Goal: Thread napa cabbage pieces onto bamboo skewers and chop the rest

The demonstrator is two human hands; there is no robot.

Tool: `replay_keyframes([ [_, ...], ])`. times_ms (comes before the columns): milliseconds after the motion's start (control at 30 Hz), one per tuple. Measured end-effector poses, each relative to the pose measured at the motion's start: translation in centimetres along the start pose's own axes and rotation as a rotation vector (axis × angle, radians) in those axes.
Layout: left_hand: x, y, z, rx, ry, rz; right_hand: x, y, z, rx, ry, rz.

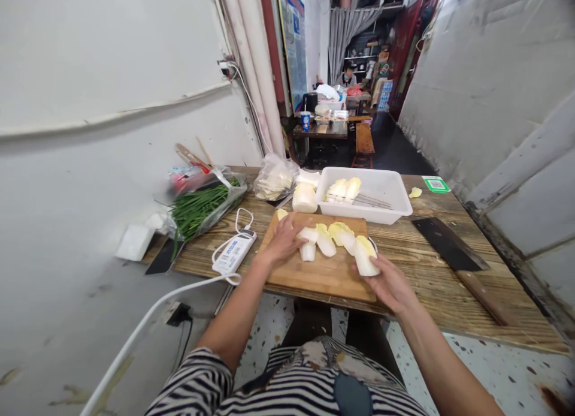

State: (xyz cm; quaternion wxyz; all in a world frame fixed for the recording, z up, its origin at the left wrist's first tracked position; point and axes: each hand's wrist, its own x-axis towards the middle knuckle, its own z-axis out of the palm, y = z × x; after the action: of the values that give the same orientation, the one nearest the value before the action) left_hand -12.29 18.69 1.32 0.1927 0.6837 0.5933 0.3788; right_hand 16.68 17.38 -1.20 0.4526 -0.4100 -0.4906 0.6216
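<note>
On the wooden cutting board (314, 278) several pieces of napa cabbage leaf (326, 242) lie in a loose row. My right hand (390, 278) holds a white and yellow napa cabbage leaf (365, 255) over the board's right edge, fingers closed on its side. My left hand (283, 241) rests at the board's left side, fingers apart, with the fingertips against a pale leaf piece (308, 245). Another leaf tip (281, 214) shows just behind that hand. Beyond the board, a white plastic tub (381, 179) contains cabbage leaves and thin metal skewers (371, 200).
A cleaver (449, 245) lies on the right of the table. Behind the board stand a cabbage chunk (304, 198) and a bagged pale food (275, 179). Bagged green chives (202, 206) and a power strip (234, 252) are at left. A person (348, 77) sits far back.
</note>
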Motion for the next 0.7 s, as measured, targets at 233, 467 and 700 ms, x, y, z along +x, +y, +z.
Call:
replay_keyframes([
  [233, -7.5, 7.7, 6.4, -0.904, -0.018, -0.322, -1.9, 1.2, 3.7, -0.409, 0.129, -0.270],
  [467, -9.1, 8.1, 7.4, -1.254, 0.023, -0.457, -4.1, 0.2, 5.1, -0.690, -0.086, -0.524],
  [700, -9.8, 7.5, 6.8, -1.324, -0.184, -0.475, -4.2, 0.0, 3.2, -0.736, -0.200, -0.572],
])
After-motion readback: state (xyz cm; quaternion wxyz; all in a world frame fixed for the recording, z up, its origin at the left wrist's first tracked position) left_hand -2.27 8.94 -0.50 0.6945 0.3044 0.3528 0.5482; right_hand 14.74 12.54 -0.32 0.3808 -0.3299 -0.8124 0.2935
